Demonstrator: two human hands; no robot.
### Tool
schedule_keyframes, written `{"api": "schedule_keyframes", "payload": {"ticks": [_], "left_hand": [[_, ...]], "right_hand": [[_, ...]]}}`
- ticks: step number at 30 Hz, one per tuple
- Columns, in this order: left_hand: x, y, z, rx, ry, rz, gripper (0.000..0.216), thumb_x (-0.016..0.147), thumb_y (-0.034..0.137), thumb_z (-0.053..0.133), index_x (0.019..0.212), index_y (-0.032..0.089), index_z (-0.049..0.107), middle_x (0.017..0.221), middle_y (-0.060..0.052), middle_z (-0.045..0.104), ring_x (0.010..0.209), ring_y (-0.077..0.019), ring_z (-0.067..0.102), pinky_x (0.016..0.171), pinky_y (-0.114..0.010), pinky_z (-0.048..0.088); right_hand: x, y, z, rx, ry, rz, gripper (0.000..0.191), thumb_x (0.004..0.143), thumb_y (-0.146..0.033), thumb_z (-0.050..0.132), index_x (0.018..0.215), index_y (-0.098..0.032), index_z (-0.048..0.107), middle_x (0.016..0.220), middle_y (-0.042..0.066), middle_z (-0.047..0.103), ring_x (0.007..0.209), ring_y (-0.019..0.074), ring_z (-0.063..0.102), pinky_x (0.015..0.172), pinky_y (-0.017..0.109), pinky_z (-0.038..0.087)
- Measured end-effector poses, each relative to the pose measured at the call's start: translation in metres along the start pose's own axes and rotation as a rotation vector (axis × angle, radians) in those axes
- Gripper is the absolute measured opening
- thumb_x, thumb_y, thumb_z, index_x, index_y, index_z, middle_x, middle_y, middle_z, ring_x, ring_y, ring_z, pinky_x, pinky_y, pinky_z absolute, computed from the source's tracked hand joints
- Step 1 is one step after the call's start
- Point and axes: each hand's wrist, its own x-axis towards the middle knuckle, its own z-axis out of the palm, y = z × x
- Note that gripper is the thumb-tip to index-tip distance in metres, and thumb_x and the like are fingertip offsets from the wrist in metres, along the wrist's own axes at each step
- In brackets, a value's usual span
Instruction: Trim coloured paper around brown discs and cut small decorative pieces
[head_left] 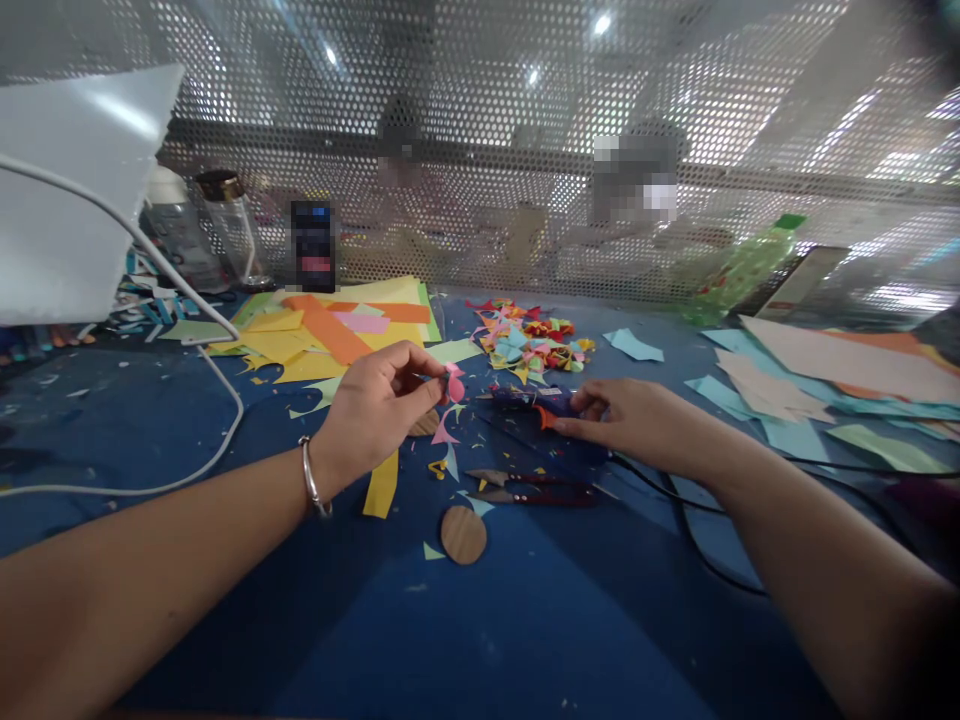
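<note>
My left hand [382, 398] is closed in a pinch on a small curled pink paper piece [455, 383]. My right hand [634, 420] is closed at a dark blue hot glue gun [525, 397] with an orange trigger [546, 418], its nozzle pointing left toward the pink paper. Part of the gun blends into the blue table. Below it lie thread snips [536, 490] with dark handles. A round wooden disc [463, 535] rests nearer to me, and another wooden piece [424, 424] is partly hidden by my left hand. Small paper scraps lie between the hands.
A pile of colourful paper pieces [529, 342] sits behind the glue gun. Yellow and orange sheets [405, 300] lie at left, pale sheets [862, 365] at right. A white cable [150, 490] and black cables [705, 560] cross the table. Bottles and a perforated screen [480, 220] stand behind.
</note>
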Motion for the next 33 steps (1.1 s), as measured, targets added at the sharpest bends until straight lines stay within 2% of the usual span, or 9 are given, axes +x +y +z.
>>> {"api": "schedule_keyframes", "payload": {"ticks": [6,10,14,16,19,21,26,31,33], "left_hand": [[0.001,-0.003,-0.002,-0.006,-0.027,-0.052,0.013,0.077,0.024,0.069,0.085,0.015,0.063,0.082,-0.004,0.068,0.069,-0.0117,0.064,0.065,-0.025,0.053],[0.002,-0.003,-0.001,-0.025,0.004,-0.052,0.011,0.077,0.022,0.070,0.085,0.015,0.064,0.082,-0.004,0.069,0.071,-0.0118,0.066,0.068,-0.025,0.054],[0.004,0.000,0.000,-0.085,0.032,-0.082,0.007,0.079,0.018,0.068,0.084,0.016,0.063,0.078,-0.002,0.069,0.066,-0.0101,0.065,0.065,-0.023,0.055],[0.004,0.001,0.000,-0.112,0.042,-0.105,0.008,0.078,0.018,0.069,0.083,0.016,0.063,0.077,-0.001,0.069,0.063,-0.0088,0.064,0.064,-0.021,0.055],[0.004,0.000,0.001,-0.184,0.044,-0.132,0.012,0.075,0.018,0.073,0.081,0.015,0.062,0.077,-0.001,0.068,0.064,-0.0084,0.065,0.065,-0.021,0.056],[0.004,-0.001,0.002,-0.239,0.032,-0.152,0.017,0.073,0.020,0.076,0.081,0.014,0.062,0.078,-0.001,0.069,0.068,-0.0096,0.067,0.067,-0.022,0.056],[0.004,0.000,0.004,-0.321,0.024,-0.181,0.025,0.065,0.022,0.082,0.079,0.015,0.062,0.075,0.000,0.068,0.066,-0.0100,0.066,0.066,-0.024,0.057],[0.004,0.001,0.004,-0.331,0.012,-0.159,0.023,0.067,0.021,0.080,0.079,0.015,0.061,0.073,0.000,0.069,0.065,-0.0093,0.065,0.064,-0.022,0.055],[0.004,0.002,0.004,-0.304,0.012,-0.127,0.021,0.067,0.019,0.080,0.078,0.015,0.062,0.073,0.001,0.068,0.065,-0.0079,0.064,0.064,-0.020,0.053]], "right_hand": [[0.008,0.002,-0.001,0.344,-0.137,0.125,0.027,0.063,-0.039,0.076,0.075,-0.019,0.063,0.061,0.001,0.065,0.051,0.0154,0.056,0.047,0.028,0.038],[0.008,0.001,0.000,0.533,-0.145,0.147,0.025,0.066,-0.038,0.069,0.077,-0.019,0.058,0.059,-0.002,0.057,0.051,0.0128,0.053,0.046,0.025,0.043],[0.002,-0.003,-0.010,0.742,-0.111,0.160,0.030,0.067,-0.042,0.068,0.082,-0.021,0.053,0.061,-0.004,0.053,0.049,0.0101,0.052,0.045,0.023,0.044],[-0.003,-0.006,-0.017,0.995,-0.076,0.182,0.033,0.063,-0.035,0.076,0.082,-0.021,0.052,0.060,-0.004,0.053,0.048,0.0096,0.051,0.042,0.021,0.041],[-0.011,-0.012,-0.027,1.104,-0.073,0.156,0.028,0.069,-0.035,0.075,0.078,-0.021,0.052,0.058,-0.003,0.053,0.045,0.0082,0.045,0.036,0.021,0.031],[-0.016,-0.017,-0.030,1.189,-0.071,0.111,0.024,0.076,-0.038,0.070,0.077,-0.019,0.055,0.058,-0.001,0.053,0.047,0.0091,0.044,0.037,0.023,0.030],[-0.023,-0.023,-0.028,1.318,-0.082,-0.030,0.033,0.076,-0.045,0.073,0.071,-0.018,0.054,0.062,-0.001,0.046,0.051,0.0096,0.043,0.033,0.022,0.022],[-0.024,-0.025,-0.024,1.419,-0.163,-0.129,0.031,0.080,-0.045,0.072,0.078,-0.018,0.057,0.062,-0.002,0.044,0.053,0.0106,0.043,0.031,0.021,0.024],[-0.025,-0.028,-0.024,1.408,-0.192,-0.135,0.028,0.082,-0.045,0.071,0.083,-0.019,0.058,0.061,-0.002,0.045,0.049,0.0107,0.042,0.028,0.021,0.020]]}}
